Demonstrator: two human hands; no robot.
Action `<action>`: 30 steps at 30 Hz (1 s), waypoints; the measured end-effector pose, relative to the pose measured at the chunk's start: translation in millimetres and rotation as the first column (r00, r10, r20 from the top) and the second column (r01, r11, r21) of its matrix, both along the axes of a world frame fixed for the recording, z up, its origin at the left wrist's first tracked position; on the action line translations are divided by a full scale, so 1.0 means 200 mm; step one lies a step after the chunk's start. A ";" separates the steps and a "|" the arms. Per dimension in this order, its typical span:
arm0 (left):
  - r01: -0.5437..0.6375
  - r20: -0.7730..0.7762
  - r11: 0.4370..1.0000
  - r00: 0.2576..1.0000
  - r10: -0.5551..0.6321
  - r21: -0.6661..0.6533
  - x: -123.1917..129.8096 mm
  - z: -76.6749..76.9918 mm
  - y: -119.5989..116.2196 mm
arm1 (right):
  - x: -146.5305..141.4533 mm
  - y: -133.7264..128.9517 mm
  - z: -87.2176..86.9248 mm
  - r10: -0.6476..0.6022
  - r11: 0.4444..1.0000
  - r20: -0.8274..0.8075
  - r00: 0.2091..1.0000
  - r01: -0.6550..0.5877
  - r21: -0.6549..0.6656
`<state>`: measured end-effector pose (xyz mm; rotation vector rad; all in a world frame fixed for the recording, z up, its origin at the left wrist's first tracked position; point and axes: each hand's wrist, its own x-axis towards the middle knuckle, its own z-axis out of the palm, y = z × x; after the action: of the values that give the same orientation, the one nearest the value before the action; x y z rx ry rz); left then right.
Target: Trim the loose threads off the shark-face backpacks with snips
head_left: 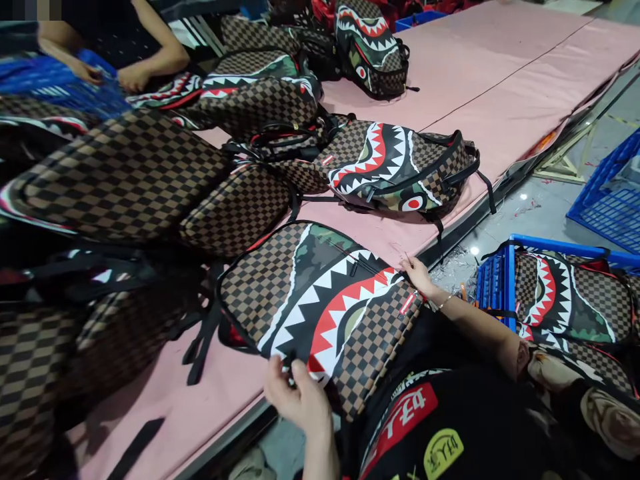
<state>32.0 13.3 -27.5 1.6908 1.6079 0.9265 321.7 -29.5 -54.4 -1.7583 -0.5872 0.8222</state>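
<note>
A checkered backpack (360, 320) with a red, white and black shark-mouth print lies at an angle across the table's near edge, against the person's body. My left hand (300, 397) is at its lower left edge, fingers curled and thumb near the forefinger, around something small and dark that I cannot make out. At the upper right corner, my right hand (419, 277), with a bracelet at the wrist, has its fingers closed on the backpack's edge. Thin dark zipper cords lie on the print. Black straps (203, 343) stick out on the left.
More checkered backpacks crowd the pink table (480, 87) at left and beyond, one shark-print backpack (395, 167) just behind. A blue crate (495, 283) with backpacks stands right, another crate (610, 200) behind it. Across the table, another person's hands (133, 77) are near blue plastic.
</note>
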 end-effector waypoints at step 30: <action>0.979 -0.113 0.074 0.053 -0.992 -0.191 1.03 0.12 0.23 | -0.21 -0.47 0.05 0.003 0.998 0.154 0.988 0.007 -0.067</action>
<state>237.9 60.0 -4.2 2.2724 0.1257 -0.1108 279.6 -123.2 -44.9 -1.8957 -0.6659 0.7163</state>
